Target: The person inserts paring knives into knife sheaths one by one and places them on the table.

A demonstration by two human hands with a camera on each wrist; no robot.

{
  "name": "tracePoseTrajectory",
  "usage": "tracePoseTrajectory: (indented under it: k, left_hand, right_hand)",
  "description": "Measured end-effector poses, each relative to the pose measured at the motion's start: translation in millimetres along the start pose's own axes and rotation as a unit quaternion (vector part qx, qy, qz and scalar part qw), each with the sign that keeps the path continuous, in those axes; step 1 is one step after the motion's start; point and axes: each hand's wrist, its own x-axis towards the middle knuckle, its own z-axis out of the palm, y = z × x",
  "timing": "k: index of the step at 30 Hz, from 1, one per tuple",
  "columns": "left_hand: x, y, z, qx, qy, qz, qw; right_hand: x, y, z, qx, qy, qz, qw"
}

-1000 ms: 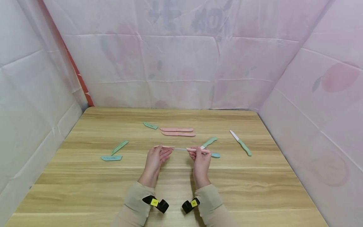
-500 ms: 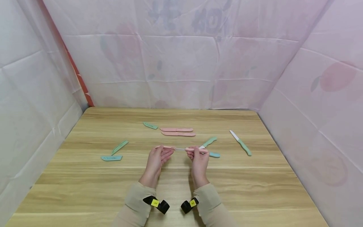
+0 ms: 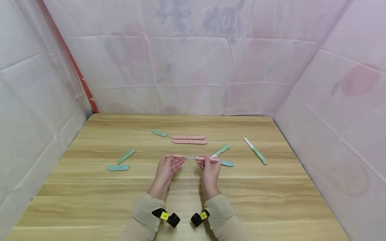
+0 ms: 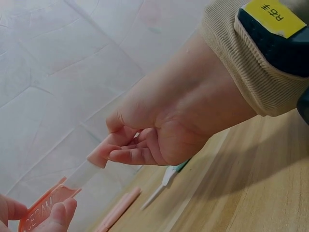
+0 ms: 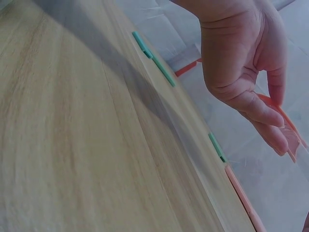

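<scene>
My left hand (image 3: 165,172) pinches a pink knife sheath (image 4: 46,208) between thumb and fingers; raised letters show on its side. My right hand (image 3: 211,172) holds a paring knife by its pink handle (image 4: 100,152), the thumb and fingers pinching it. The white blade (image 4: 80,175) points left, its front part within the sheath's open mouth and a short length bare between the hands. Both hands are raised over the table. In the right wrist view, the left hand's fingers grip the sheath from below and behind.
Two pink sheathed knives (image 3: 189,142) lie behind the hands. Green sheaths (image 3: 159,133) and a blue sheath (image 3: 118,168) lie to the left. Right are a green-handled knife (image 3: 255,151), another green knife (image 3: 222,150) and a blue handle (image 3: 227,163). Cloth walls (image 3: 187,73) surround the wooden table.
My right hand has moved slightly left with the pink knife, so less blade shows between handle and sheath. The left hand has stayed almost still, holding the sheath.
</scene>
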Motion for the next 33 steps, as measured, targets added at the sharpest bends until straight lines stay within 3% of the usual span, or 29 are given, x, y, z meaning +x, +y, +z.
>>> tracePoseTrajectory:
  k: [33]
  left_hand:
    - [-2.1,-0.5,2.4,-0.014,0.002,-0.007,0.9999]
  right_hand:
    - [-4.5,5.4,6.2,0.020,0.013,0.012,1.000]
